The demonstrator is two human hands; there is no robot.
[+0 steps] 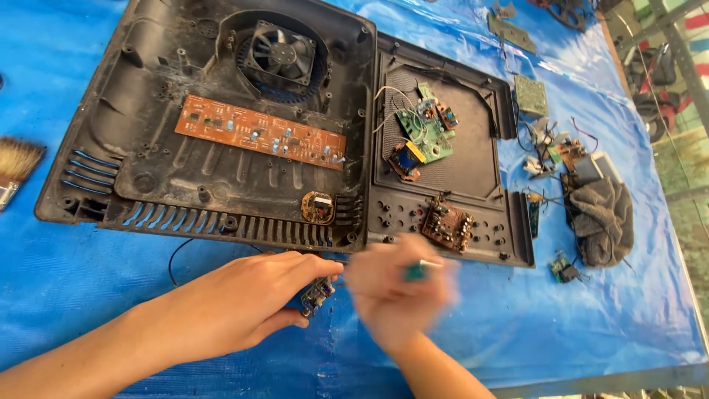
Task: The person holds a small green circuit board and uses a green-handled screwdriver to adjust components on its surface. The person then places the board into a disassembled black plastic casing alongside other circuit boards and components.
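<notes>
This looks like an informal electronics repair workshop, partly outdoors. The bench (650, 325) wears a blue plastic tarp; beyond the left hand (236, 307) lie an opened black appliance casing (148, 148), loose circuit boards (260, 131), a paintbrush (15, 166) and a rag (602, 218).

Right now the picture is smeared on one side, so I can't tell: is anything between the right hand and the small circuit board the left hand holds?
Nothing visible. The blurred right hand sits just beside the small circuit board pinched in the left hand, only blue tarp between.
</notes>
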